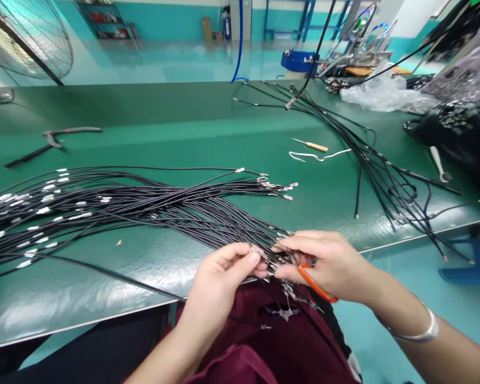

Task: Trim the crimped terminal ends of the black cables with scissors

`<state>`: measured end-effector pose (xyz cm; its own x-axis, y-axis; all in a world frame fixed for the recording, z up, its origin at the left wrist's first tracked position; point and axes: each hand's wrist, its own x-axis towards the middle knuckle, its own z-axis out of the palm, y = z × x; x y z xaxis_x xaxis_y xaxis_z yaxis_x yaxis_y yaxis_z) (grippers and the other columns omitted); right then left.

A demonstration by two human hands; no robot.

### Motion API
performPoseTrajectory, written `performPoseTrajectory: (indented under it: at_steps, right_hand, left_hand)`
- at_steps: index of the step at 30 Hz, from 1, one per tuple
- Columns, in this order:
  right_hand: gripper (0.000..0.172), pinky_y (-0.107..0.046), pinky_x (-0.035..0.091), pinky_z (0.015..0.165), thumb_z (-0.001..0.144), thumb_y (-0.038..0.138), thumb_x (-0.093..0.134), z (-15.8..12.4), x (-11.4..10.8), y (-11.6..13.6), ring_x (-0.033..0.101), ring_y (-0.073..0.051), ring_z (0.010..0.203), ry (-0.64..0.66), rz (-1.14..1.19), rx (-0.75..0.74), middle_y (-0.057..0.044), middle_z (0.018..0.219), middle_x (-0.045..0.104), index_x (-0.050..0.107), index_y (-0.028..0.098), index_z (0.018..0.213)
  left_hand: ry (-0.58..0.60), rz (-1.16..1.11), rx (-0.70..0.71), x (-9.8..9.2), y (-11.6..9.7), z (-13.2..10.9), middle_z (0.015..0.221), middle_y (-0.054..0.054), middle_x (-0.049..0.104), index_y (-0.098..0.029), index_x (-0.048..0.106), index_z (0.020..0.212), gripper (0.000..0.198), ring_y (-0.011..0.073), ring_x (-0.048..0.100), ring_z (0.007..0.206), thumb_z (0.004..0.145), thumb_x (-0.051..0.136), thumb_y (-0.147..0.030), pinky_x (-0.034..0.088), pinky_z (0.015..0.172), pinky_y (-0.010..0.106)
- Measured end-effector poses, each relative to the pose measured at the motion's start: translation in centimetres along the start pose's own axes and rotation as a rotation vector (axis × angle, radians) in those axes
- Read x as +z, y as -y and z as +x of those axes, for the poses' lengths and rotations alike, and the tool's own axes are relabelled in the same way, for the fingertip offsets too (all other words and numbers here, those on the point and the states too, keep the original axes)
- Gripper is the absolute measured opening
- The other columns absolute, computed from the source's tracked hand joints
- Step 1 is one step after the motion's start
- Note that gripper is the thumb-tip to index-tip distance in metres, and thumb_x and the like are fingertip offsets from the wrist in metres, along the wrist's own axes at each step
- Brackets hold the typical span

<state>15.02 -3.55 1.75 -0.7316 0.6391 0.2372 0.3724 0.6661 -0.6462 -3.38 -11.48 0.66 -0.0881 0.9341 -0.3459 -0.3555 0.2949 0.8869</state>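
Note:
At the table's front edge my left hand (228,274) is closed, thumb and forefinger pinching the end of a black cable. My right hand (324,264) is closed around orange-handled scissors (318,285), close to the fingertips of my left hand; the blades are mostly hidden by my fingers. A thick bundle of black cables (176,197) with white tags lies across the table from the left. Several of its metal-tipped ends lie around and under both hands, and some hang over the edge above the maroon clothing (288,346).
Pliers (53,140) lie at the left on the green table (164,133). A yellow-handled pick (316,146) and a white tie (320,157) lie beyond my hands. More black cables (356,144) spread at right, near a plastic bag (384,93). A cable with a connector (291,103) hangs down.

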Motion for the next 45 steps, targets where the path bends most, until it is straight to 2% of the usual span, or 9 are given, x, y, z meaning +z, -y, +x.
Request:
performPoseTrajectory:
  at_steps: [4, 8, 13, 19, 27, 34, 40, 45]
  right_hand:
    - [0.025, -0.025, 0.037, 0.052, 0.085, 0.045, 0.061, -0.2, 0.5, -0.6, 0.054, -0.013, 0.055, 0.118, -0.111, -0.107, -0.001, 0.061, 0.062, 0.070, 0.022, 0.088]
    - [0.024, -0.025, 0.039, 0.054, 0.088, 0.041, 0.058, -0.2, 0.7, -0.6, 0.059, -0.015, 0.058, 0.170, -0.199, -0.128, -0.002, 0.064, 0.066, 0.070, 0.022, 0.089]
    - [0.018, -0.024, 0.042, 0.058, 0.087, 0.037, 0.060, -0.1, 0.4, -0.5, 0.063, -0.014, 0.062, 0.183, -0.191, -0.164, -0.001, 0.073, 0.071, 0.070, 0.023, 0.092]
    - [0.015, -0.023, 0.041, 0.057, 0.086, 0.035, 0.062, -0.1, 0.6, -0.5, 0.063, -0.013, 0.059, 0.178, -0.208, -0.169, 0.000, 0.070, 0.071, 0.071, 0.025, 0.094]
    - [0.019, -0.024, 0.041, 0.056, 0.090, 0.034, 0.056, 0.1, 0.7, -0.5, 0.063, -0.014, 0.058, 0.218, -0.247, -0.206, -0.001, 0.068, 0.070, 0.071, 0.023, 0.093]
    - [0.019, -0.023, 0.044, 0.059, 0.090, 0.033, 0.057, 0.2, 0.7, -0.7, 0.065, -0.013, 0.063, 0.265, -0.107, -0.175, 0.000, 0.080, 0.074, 0.069, 0.025, 0.102]
    - [0.020, -0.023, 0.042, 0.057, 0.089, 0.031, 0.058, 0.2, 0.7, -0.9, 0.061, -0.012, 0.059, 0.279, -0.040, -0.160, -0.001, 0.074, 0.071, 0.070, 0.021, 0.101]
    - [0.021, -0.022, 0.038, 0.051, 0.087, 0.036, 0.061, 0.4, 0.6, -0.9, 0.048, -0.010, 0.050, 0.320, 0.038, -0.142, 0.002, 0.060, 0.061, 0.071, 0.018, 0.093]
  left_hand:
    - [-0.009, 0.079, 0.006, -0.4, 0.4, 0.0, 0.068, 0.003, 0.068, -0.015, 0.069, 0.075, 0.011, 0.0146, 0.064, 0.068, 0.076, 0.069, -0.026, 0.052, 0.071, 0.026]
    - [0.030, 0.099, 0.032, -0.7, 0.7, 0.3, 0.067, 0.002, 0.067, -0.015, 0.068, 0.072, 0.012, 0.0138, 0.063, 0.068, 0.077, 0.068, -0.026, 0.051, 0.071, 0.025]
    - [0.069, 0.097, 0.028, -1.2, 0.9, 0.4, 0.067, 0.002, 0.067, -0.016, 0.068, 0.075, 0.010, 0.0136, 0.062, 0.068, 0.076, 0.068, -0.026, 0.050, 0.071, 0.026]
    - [0.065, 0.165, 0.020, -1.2, 0.7, 0.4, 0.066, 0.003, 0.067, -0.015, 0.067, 0.069, 0.013, 0.0158, 0.062, 0.066, 0.073, 0.068, -0.027, 0.051, 0.069, 0.029]
    - [0.092, 0.175, -0.003, -1.3, 0.4, 0.7, 0.063, 0.002, 0.066, -0.015, 0.066, 0.063, 0.014, 0.0137, 0.060, 0.065, 0.073, 0.067, -0.024, 0.049, 0.068, 0.025]
    - [0.113, 0.194, 0.010, -1.3, 0.3, 0.6, 0.065, 0.002, 0.065, -0.015, 0.067, 0.063, 0.014, 0.0132, 0.059, 0.066, 0.074, 0.066, -0.023, 0.048, 0.069, 0.024]
    - [0.100, 0.218, 0.031, -1.3, 0.4, 0.6, 0.066, 0.002, 0.065, -0.015, 0.068, 0.064, 0.014, 0.0137, 0.060, 0.067, 0.075, 0.066, -0.024, 0.048, 0.069, 0.024]
    - [0.131, 0.218, 0.019, -1.4, 0.3, 0.7, 0.067, 0.002, 0.066, -0.014, 0.067, 0.064, 0.016, 0.0132, 0.060, 0.069, 0.077, 0.065, -0.023, 0.048, 0.071, 0.023]
